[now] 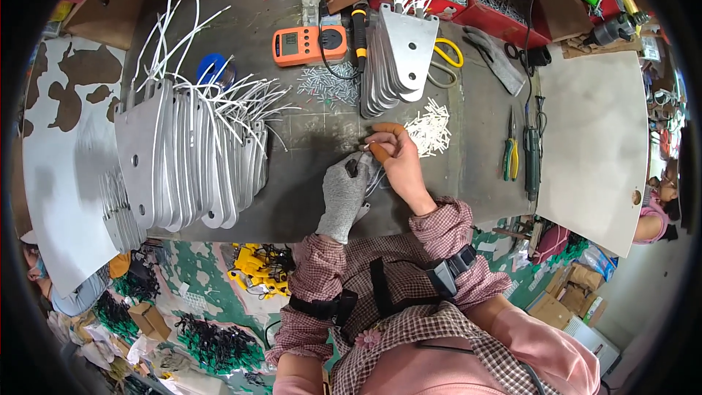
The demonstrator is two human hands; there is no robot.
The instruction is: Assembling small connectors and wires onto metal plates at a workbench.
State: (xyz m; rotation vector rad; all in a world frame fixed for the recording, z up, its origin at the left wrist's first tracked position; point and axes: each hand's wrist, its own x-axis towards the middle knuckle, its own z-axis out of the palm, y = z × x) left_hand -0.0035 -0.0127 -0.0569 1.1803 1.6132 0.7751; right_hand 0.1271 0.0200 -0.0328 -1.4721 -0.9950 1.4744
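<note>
The left hand [345, 189], in a grey knit glove, is pinching a small dark part with thin white wires [376, 179] trailing from it, while the bare right hand [401, 164] is closing around an orange-handled tool [380, 148] just above it, tip towards the part. To do it well, the left fingers should be keeping the part steady on the grey workbench [314, 139]. Cut white sleeves [430, 128] are lying just beyond the right hand, and wired metal plates [191, 153] are stacked well left.
</note>
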